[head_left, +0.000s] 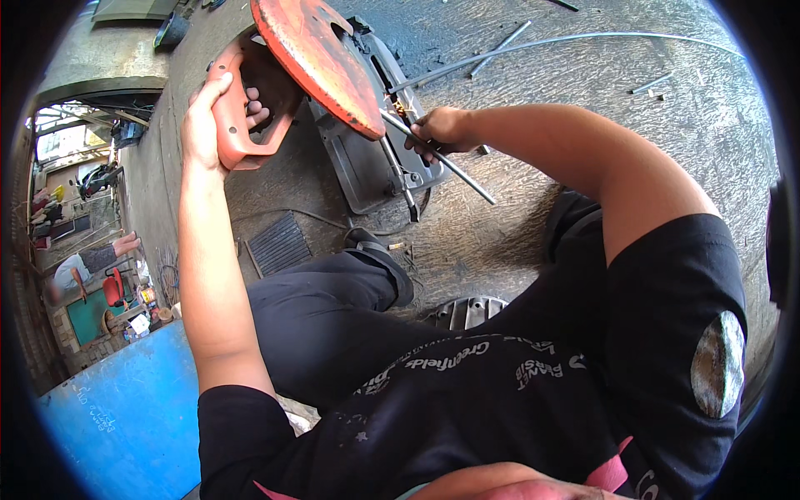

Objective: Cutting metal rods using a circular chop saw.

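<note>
A cut-off saw with an orange, worn blade guard (pixel 312 62) stands on the floor in front of me. My left hand (pixel 200 125) is closed around its orange loop handle (pixel 235 125), thumb on top and fingertips showing through the opening. Beyond the guard's lower end, my right hand (pixel 446 131) grips a thin metal rod (pixel 471 185), which slants from the guard's edge toward me. Small orange glints (pixel 402 108) show close to the rod's far end. Below lies the saw's grey base (pixel 354 167) with its clamp screw (pixel 402 179). The guard hides most of the blade.
A long curved rod (pixel 583 35) and short rod pieces (pixel 500 50) lie on the floor at the far right. A cable (pixel 287 212) runs past a ribbed plate (pixel 279 244). A finned metal part (pixel 471 312) sits between my legs; a blue sheet (pixel 125 417) is at lower left.
</note>
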Demonstrator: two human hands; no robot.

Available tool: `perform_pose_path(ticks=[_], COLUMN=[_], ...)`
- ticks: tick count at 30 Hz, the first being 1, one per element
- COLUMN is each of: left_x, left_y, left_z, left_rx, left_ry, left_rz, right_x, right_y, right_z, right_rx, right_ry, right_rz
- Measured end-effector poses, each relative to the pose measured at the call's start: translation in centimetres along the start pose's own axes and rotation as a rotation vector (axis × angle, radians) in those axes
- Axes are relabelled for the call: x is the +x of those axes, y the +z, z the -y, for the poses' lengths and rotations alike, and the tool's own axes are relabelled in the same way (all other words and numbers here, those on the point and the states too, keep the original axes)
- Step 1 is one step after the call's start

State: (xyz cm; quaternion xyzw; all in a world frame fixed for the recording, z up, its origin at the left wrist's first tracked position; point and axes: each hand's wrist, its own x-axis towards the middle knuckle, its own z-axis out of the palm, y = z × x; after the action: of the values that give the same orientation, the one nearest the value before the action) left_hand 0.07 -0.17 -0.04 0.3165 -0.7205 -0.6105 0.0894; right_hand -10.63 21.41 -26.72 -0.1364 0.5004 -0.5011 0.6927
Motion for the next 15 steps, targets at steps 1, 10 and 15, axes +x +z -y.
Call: perform_pose_path(ticks=[1, 10, 15], left_x=[0.0, 0.2, 0.3], left_y=[0.2, 0.1, 0.5], left_z=[0.0, 0.0, 0.1], left_rx=[-0.002, -0.039, -0.071], left_ry=[-0.003, 0.013, -0.002], left_rz=[-0.001, -0.015, -0.012], right_x=[0.0, -0.2, -3.5], right_y=[-0.3, -2.7, -7.7], right_z=[-0.1, 1.5, 3.9], right_rx=[0.008, -0.374, -0.349], right_ry=[0.002, -0.053, -0.199], right_rz=[-0.004, -0.375, -0.612])
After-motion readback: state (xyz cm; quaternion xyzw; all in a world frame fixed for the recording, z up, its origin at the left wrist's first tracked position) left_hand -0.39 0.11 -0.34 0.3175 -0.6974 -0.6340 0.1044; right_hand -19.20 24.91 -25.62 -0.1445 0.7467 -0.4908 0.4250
